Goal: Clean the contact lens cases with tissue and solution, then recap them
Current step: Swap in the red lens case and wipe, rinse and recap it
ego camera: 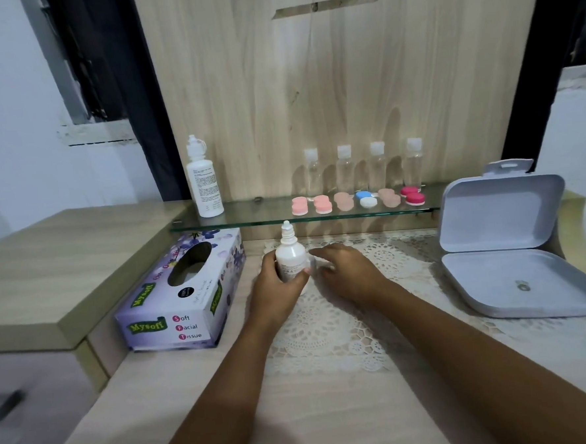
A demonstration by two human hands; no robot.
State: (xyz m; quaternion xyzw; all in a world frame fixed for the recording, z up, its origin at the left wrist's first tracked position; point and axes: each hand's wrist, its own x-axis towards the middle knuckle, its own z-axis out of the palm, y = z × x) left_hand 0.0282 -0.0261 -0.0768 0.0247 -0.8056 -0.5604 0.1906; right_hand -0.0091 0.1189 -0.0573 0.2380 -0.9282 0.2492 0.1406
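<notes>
Purple tissue box (182, 293): lay centre left on the worktop (330, 401).
Left hand (275, 291): its grip was wrapped round the white solution bottle (289, 256), upright at frame centre over the lace mat (325, 322).
Right hand (346, 273): was just beside the bottle; its grip was too blurred to tell.
Lens cases (344, 201): sat capped in a row on the glass shelf (250, 218), above centre.
Grey box (502, 243): stood open at right.

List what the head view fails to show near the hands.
Head view:
- Small white dropper bottle label: partly covered by left hand, print too small.
- Right hand: tips motion-blurred, whether it holds anything is unclear.
- Purple cardboard tissue box inside: dark in its opening.
</notes>
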